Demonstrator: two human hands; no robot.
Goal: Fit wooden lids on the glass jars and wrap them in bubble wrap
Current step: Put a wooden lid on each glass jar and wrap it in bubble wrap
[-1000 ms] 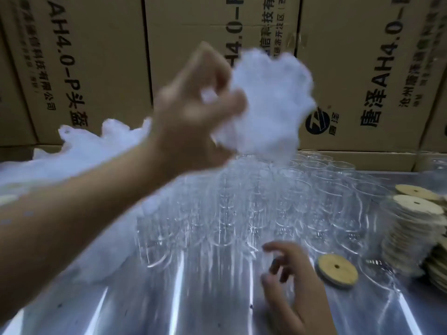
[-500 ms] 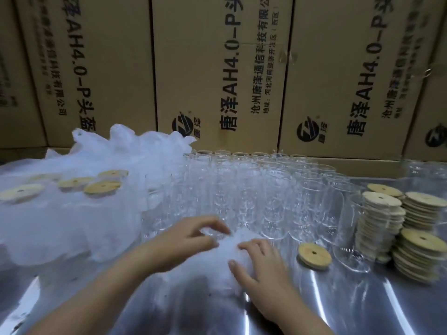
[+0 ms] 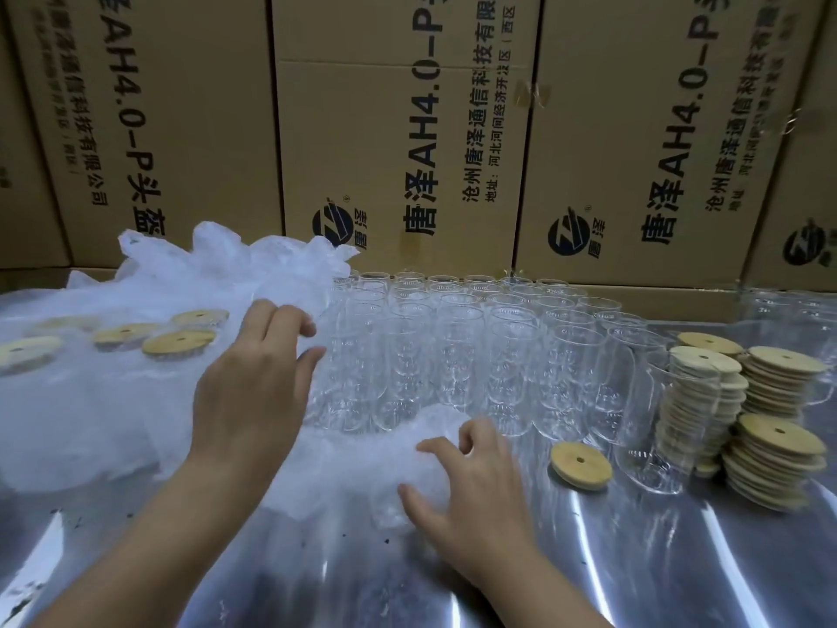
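A sheet of bubble wrap [image 3: 362, 464] lies flat on the shiny metal table [image 3: 634, 559] in front of me. My right hand [image 3: 471, 496] rests on its right part with fingers spread. My left hand [image 3: 253, 383] hovers above its left edge, fingers apart, close to the front row of a block of several empty glass jars [image 3: 453, 355]. One loose wooden lid [image 3: 581, 465] with a centre hole lies to the right of the sheet. Stacks of wooden lids [image 3: 779, 446] stand at the right.
At the left stand several jars with wooden lids, wrapped in bubble wrap [image 3: 113, 355]. One empty jar [image 3: 656, 428] stands in front of the lid stacks. A wall of printed cardboard boxes [image 3: 407, 129] closes off the back.
The bubble wrap held high in my left hand came down onto the table. My left hand has since lifted off it toward the jars; my right hand now lies on the sheet.
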